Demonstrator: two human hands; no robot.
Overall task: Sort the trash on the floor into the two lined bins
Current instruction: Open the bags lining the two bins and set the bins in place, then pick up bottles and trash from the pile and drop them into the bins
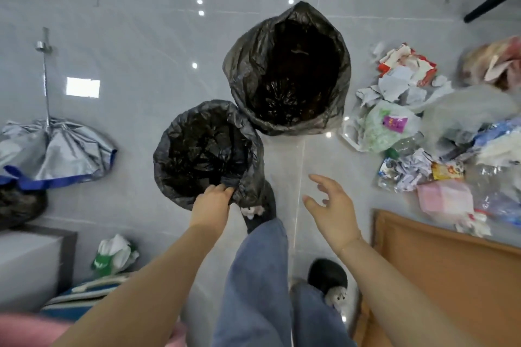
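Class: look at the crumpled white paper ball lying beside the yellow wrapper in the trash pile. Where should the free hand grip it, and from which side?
Take the paper ball around its middle from above, with the right hand nearest. Its raised folds offer purchase, and wrappers crowd its sides, so a top approach looks clearest.

One camera only, worn on the person's head, staring almost straight down at the tiled floor [118,36]. It sits close above the near bin [180,177]; wide lens, edges bending outward from there.
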